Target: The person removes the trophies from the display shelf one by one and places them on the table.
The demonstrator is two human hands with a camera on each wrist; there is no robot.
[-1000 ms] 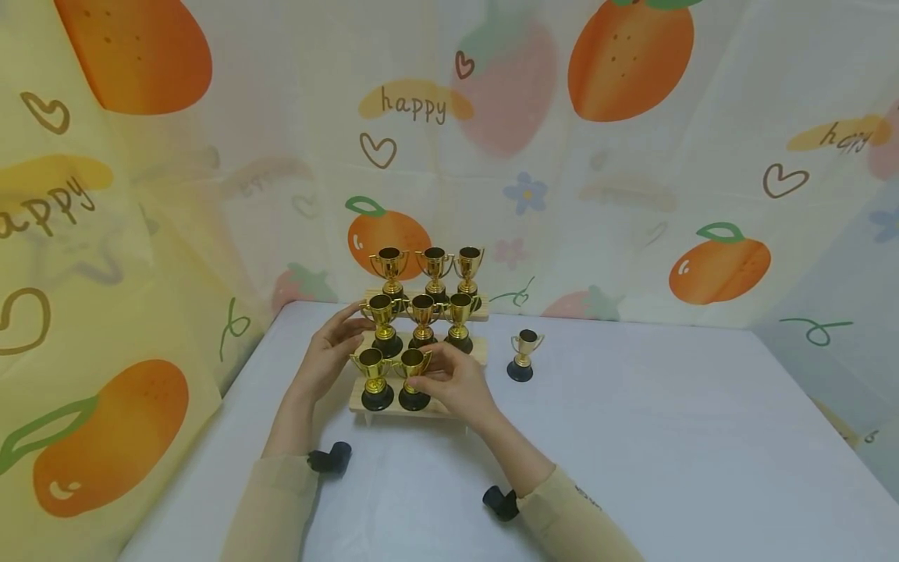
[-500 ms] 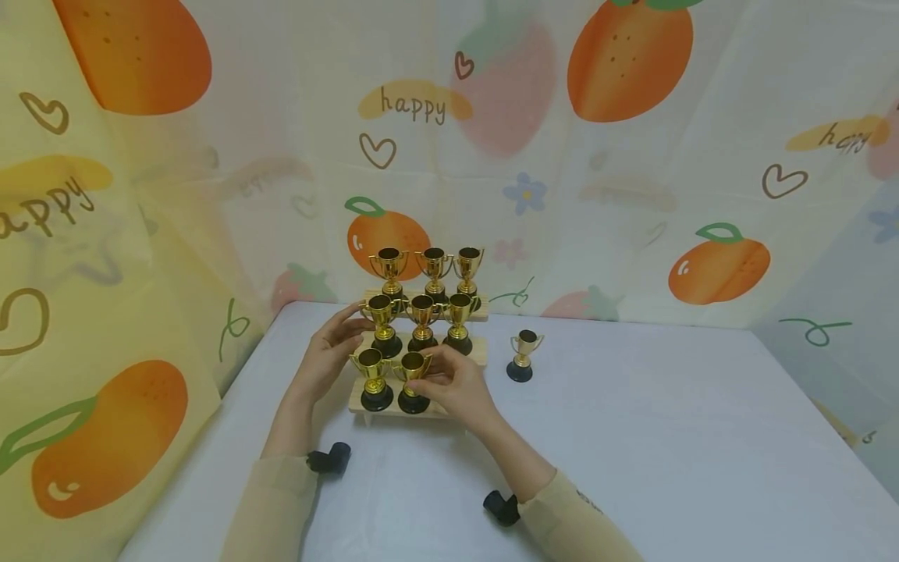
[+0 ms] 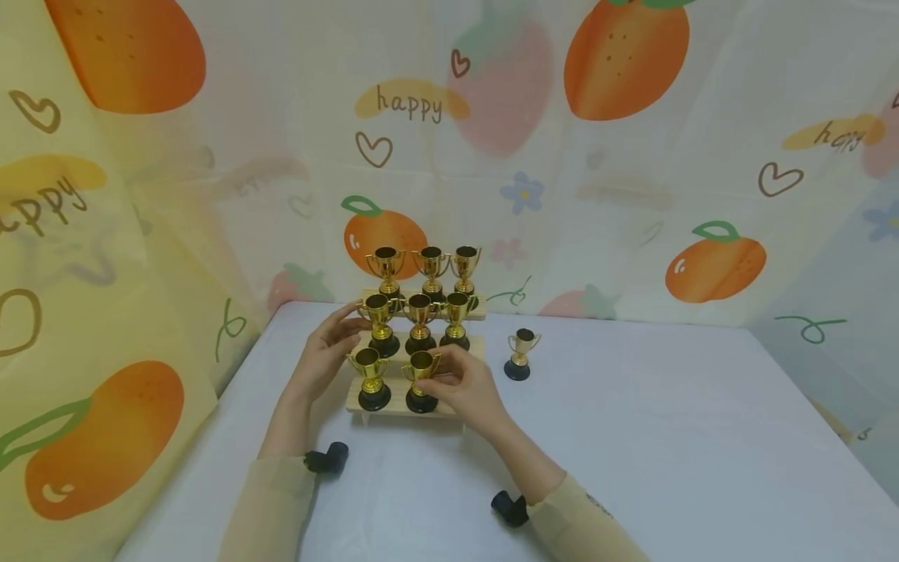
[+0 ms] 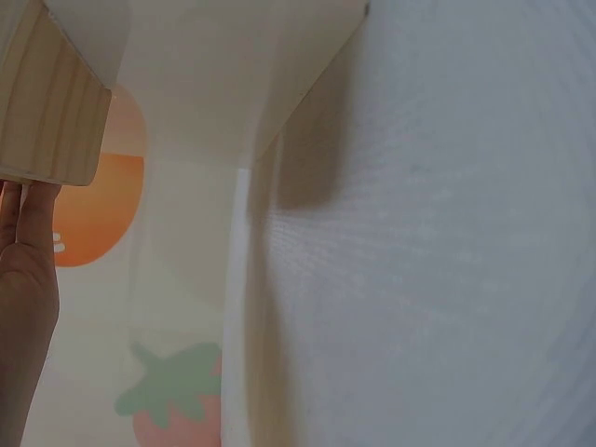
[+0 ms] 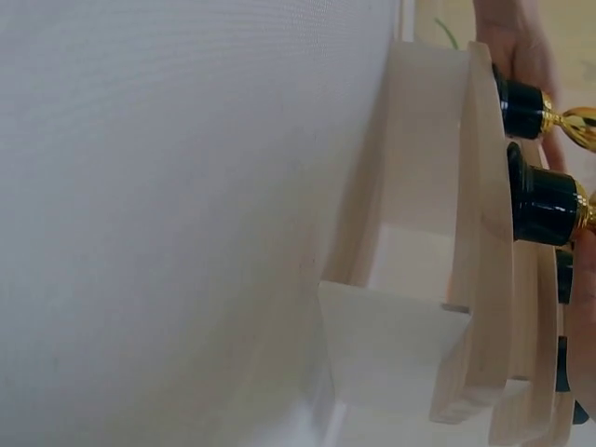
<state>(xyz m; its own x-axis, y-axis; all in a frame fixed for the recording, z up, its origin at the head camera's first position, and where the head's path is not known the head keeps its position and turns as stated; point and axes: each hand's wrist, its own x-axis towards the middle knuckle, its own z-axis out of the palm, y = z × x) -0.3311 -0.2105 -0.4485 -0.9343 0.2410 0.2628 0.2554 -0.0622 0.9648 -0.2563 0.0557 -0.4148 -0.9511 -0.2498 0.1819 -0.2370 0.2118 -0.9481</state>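
A three-tier wooden display stand (image 3: 400,376) bears several small gold trophy cups with black bases. My right hand (image 3: 472,390) pinches the right trophy cup (image 3: 421,373) of the front tier between thumb and fingers. Its black base (image 5: 545,207) stands at the board in the right wrist view. Left of it on that tier is another trophy cup (image 3: 371,378). My left hand (image 3: 325,351) is at the stand's left side, fingers extended; in the left wrist view, fingers (image 4: 37,219) touch the end of a wooden board (image 4: 56,102). Its fingertips are partly hidden.
A lone trophy cup (image 3: 520,355) stands on the white tablecloth (image 3: 653,437) right of the stand. Three trophy cups are on each of the middle and top tiers. A fruit-printed curtain (image 3: 618,203) hangs close behind the stand.
My right hand has slid the pinched trophy cup slightly right along the front tier, widening the gap to its neighbour. The left hand stays at the stand, and the head view has shifted slightly.
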